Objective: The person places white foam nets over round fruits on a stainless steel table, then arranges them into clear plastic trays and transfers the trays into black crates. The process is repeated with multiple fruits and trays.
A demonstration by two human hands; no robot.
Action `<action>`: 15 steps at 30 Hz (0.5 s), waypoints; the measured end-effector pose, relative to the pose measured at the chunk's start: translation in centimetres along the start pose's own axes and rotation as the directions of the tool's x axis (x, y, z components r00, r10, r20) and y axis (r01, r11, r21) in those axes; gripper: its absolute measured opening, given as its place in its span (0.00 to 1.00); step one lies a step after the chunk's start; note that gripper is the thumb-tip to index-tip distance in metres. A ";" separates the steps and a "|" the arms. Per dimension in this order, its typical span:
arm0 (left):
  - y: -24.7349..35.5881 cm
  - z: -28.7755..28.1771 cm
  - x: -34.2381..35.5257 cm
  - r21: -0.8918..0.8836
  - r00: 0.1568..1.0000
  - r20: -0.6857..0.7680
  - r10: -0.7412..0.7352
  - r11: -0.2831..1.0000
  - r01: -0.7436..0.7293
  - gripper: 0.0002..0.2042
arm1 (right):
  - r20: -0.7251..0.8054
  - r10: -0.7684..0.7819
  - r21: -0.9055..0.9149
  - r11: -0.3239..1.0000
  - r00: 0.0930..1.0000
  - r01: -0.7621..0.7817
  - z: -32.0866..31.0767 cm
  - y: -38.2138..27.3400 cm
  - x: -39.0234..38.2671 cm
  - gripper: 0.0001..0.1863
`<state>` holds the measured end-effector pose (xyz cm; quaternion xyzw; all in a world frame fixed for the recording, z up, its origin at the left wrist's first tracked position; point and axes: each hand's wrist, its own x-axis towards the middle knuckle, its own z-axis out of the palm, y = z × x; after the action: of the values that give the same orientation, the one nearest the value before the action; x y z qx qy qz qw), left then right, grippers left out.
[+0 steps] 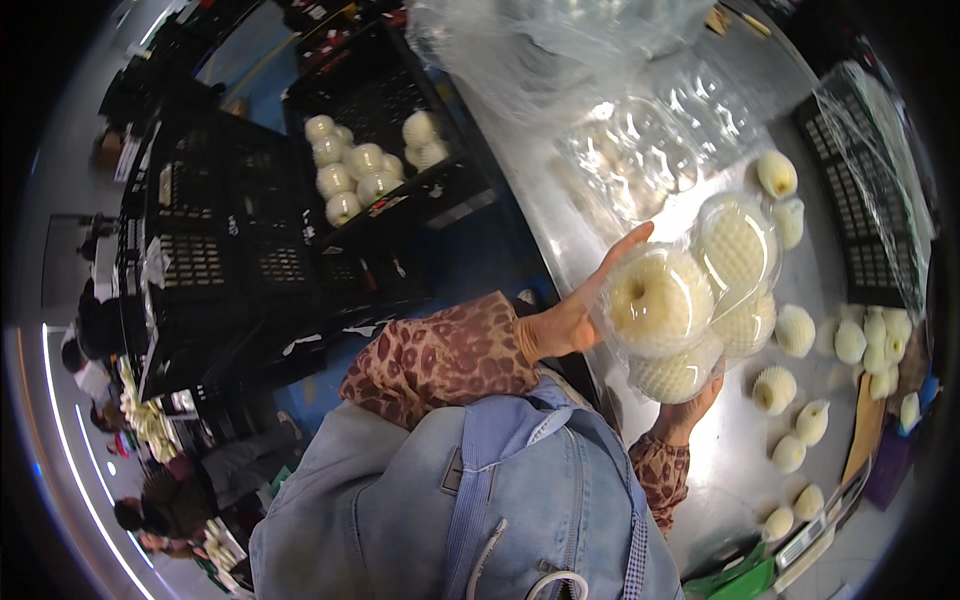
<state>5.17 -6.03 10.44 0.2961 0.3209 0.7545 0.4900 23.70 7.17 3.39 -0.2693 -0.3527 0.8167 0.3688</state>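
A clear plastic clamshell pack (690, 300) is lifted above the steel table, filled with several pale yellow round fruits, pear-like, in white foam nets. My left hand (580, 312) grips its left side, thumb and fingers along the edge. At the near right corner, my right hand (697, 398) is closed around the pack, its fingers partly hidden beneath. Just beyond the pack lie empty clear plastic trays (640, 150). To its right, several loose fruits (796, 331) are scattered on the steel table (725, 500), some of them netted.
On the left a black crate (440, 185) holds filled packs (350, 170), beside more stacked black crates (225, 250). Clear plastic film (560, 40) is heaped at the far end. A film-draped black crate (860, 190) stands at right, with a green object (745, 580) near the table's front.
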 end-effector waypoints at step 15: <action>25.0 -23.1 -6.2 0.127 0.719 -0.591 0.366 0.922 -0.365 0.28 | 0.377 0.184 -0.398 0.917 0.908 -0.021 22.9 7.9 4.8 0.12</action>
<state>-24.02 -24.07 14.68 0.0975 0.3958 0.8902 0.2032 1.60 -1.50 10.32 -0.1791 -0.5601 0.7879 0.1827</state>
